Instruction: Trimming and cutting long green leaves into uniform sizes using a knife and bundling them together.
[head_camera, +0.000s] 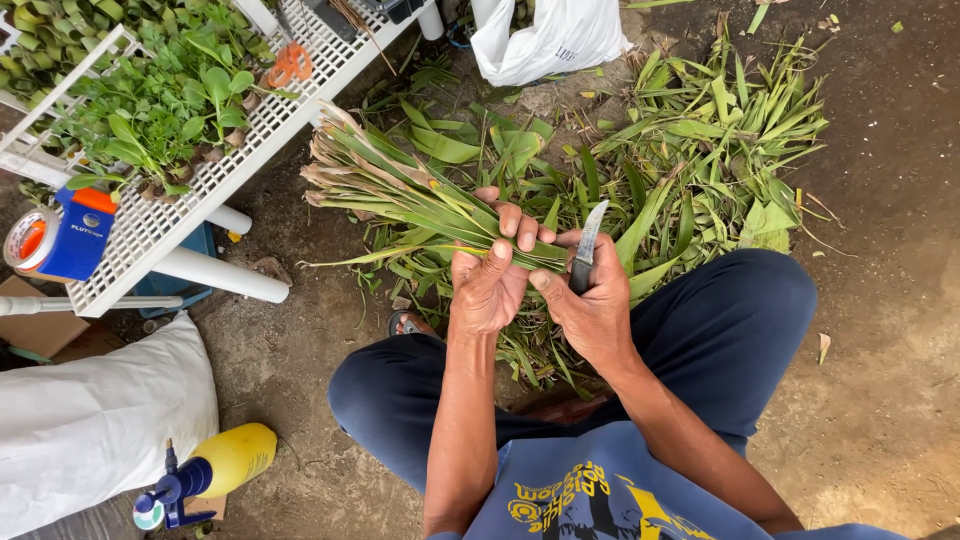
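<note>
Green leaf bundle (400, 195) is clamped in the left hand (490, 280), fingers wrapped round the stalks w/ thumb over the top; bundle fans out up-left, tips dry and brownish. Right hand (590, 305) is closed round the dark handle of a small knife (588, 245), blade pointing up, just beside the left hand's fingertips and touching or nearly touching the bundle's stalk end; can't tell which. Both hands sit close together, above the person's knees, dark blue trousers either side.

Under and beyond the hands: a heap of cut green leaves (700, 150) spread on the dirt floor (880, 380), thickest to the upper right. White plastic bag (550, 40) at top centre, behind the heap.

Left side: white slatted rack (180, 215) on white tube legs, carrying small leafy seedlings (165, 110) and orange-handled scissors (290, 65) near its far edge. Tape dispenser (60, 240), blue w/ an orange roll, hangs at the rack's near corner. Below it a cardboard box (40, 335), partly hidden. White sack (95, 420) lies at lower left, and a yellow spray bottle (215, 465) w/ blue trigger head lies on its side just beside the sack. A sandalled foot (408, 324) shows under the left forearm.
</note>
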